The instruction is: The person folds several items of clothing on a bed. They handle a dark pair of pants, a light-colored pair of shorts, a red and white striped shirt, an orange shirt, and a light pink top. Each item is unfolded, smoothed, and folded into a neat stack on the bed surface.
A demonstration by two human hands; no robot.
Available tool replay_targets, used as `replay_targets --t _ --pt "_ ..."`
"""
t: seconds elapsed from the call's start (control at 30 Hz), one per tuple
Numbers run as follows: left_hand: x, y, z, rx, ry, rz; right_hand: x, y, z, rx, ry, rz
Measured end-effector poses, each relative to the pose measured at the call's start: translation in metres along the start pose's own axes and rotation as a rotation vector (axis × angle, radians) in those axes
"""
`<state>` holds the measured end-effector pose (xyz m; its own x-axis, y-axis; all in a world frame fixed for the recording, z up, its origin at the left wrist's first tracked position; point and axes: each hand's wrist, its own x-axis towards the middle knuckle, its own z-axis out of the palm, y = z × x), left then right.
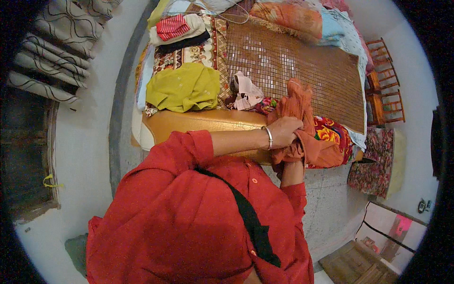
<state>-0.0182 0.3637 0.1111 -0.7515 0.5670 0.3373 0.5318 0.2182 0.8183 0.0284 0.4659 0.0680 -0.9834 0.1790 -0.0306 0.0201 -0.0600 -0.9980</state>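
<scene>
A rust-orange garment [295,106] hangs bunched in front of me at the bed's near edge. My left hand [284,131], with a bangle at the wrist, is closed on the cloth. My right forearm goes up into the garment from below, and the cloth hides my right hand, fingers included. A light pink piece of clothing [247,92] lies crumpled just left of the orange cloth. Farther left is a yellow-green buttoned shirt [184,87], spread flat. Below the orange garment shows a red floral cloth [331,135] with yellow patterns.
The bed has a brown tiled mat [326,71] and a shiny tan board [198,125] at its near edge. Folded clothes [182,31] are stacked at the far left, and an orange blanket [288,21] lies at the back. Wooden chairs [385,104] stand at the right wall.
</scene>
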Motion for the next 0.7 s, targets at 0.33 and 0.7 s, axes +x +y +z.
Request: replay_targets --t 0.33,0.7 --pt "-0.038 0.016 0.016 -0.583 -0.599 -0.075 -0.103 -0.005 -0.069 -0.214 -0.109 0.16" --pt "0.023 -0.058 -0.08 -0.208 0.079 -0.326 -0.008 0.006 0.005 -0.184 -0.234 0.062"
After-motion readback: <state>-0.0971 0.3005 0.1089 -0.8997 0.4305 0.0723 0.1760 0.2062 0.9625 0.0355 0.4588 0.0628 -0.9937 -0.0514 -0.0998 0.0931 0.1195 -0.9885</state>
